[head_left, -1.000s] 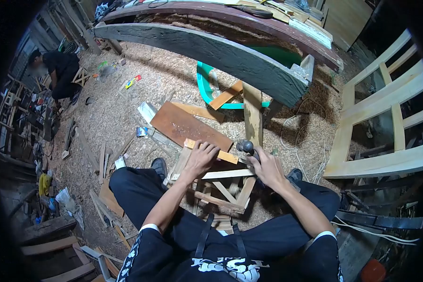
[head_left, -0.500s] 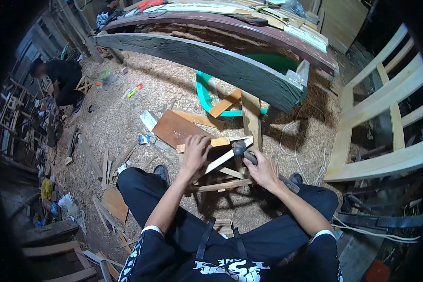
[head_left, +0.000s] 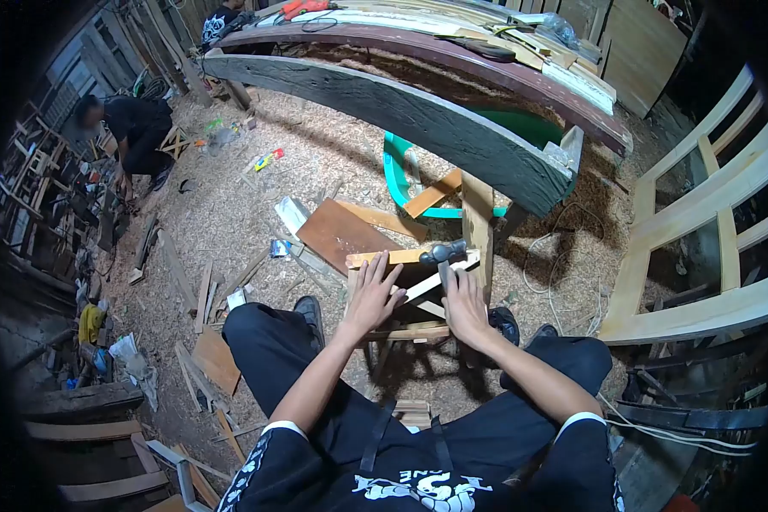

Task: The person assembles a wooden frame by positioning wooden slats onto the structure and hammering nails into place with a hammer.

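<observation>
Between my knees stands a small wooden frame with a light top rail (head_left: 391,258) and a pale diagonal slat (head_left: 425,287). My left hand (head_left: 372,295) lies on its near left part, fingers spread over the rail, holding nothing. My right hand (head_left: 467,309) is closed on the handle of a hammer (head_left: 444,252), whose dark metal head rests at the right end of the rail. The hand also touches the frame's right side. A brown board (head_left: 341,235) lies behind the frame on the left.
A long grey beam (head_left: 401,111) crosses above a green basin (head_left: 395,175). Behind it is a cluttered workbench (head_left: 520,72). A pale window-like frame (head_left: 691,311) leans at the right. Another person (head_left: 136,128) crouches at the far left. Wood scraps and shavings cover the floor.
The wooden frame has turned and shifted between my legs. My right hand has brought the hammer head up onto the rail's right end, and my left fingers have spread. The view has shifted slightly.
</observation>
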Tool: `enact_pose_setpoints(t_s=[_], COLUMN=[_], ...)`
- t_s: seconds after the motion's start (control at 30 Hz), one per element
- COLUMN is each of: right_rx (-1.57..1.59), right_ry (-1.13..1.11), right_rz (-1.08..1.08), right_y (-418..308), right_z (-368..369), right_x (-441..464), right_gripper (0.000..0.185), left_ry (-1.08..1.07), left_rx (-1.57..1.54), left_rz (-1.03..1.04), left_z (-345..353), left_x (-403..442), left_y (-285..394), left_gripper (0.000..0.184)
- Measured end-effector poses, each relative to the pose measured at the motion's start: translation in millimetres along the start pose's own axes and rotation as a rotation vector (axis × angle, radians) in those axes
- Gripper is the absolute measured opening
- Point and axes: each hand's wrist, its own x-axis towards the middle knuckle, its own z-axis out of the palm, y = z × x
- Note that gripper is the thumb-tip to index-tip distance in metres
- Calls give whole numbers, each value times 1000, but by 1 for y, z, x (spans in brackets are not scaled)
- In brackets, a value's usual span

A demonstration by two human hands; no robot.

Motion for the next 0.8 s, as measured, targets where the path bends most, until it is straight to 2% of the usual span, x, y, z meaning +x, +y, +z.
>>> enact_pose_setpoints(t_s=[0.07,0.3,0.37,0.43,0.5,0.57,0.63,0.8], right_rx=[21,-124,-54,-195,-109,-80,-67,-95], right_ry=[1,-59,-94,-27,-54,-90,-140,-176], right_rz=[-20,-29,2,-94,-121,-252,-276,-291], right_y=[0,5,0,-4,-6,-6,-7,-5], right_z=[17,-1,-4,-3,0,5,6,10], right_x=[-4,4,3,0,-2,-4,-7,-6], right_gripper=[70,73,76,74,72,69,69,78], left_ry=[1,2,-28,-28,65,119,192,72], left_rx=[1,-9,34,27,87,63,35,37], left_rz=[3,48,88,90,29,16,-121,-112], left_z=[2,9,8,8,7,3,0,11], left_x=[-3,-21,-29,-35,-39,-41,-46,-58], left_y=[-4,-5,-4,-5,-6,-11,-15,-34], left_gripper=[58,56,54,52,51,52,57,62])
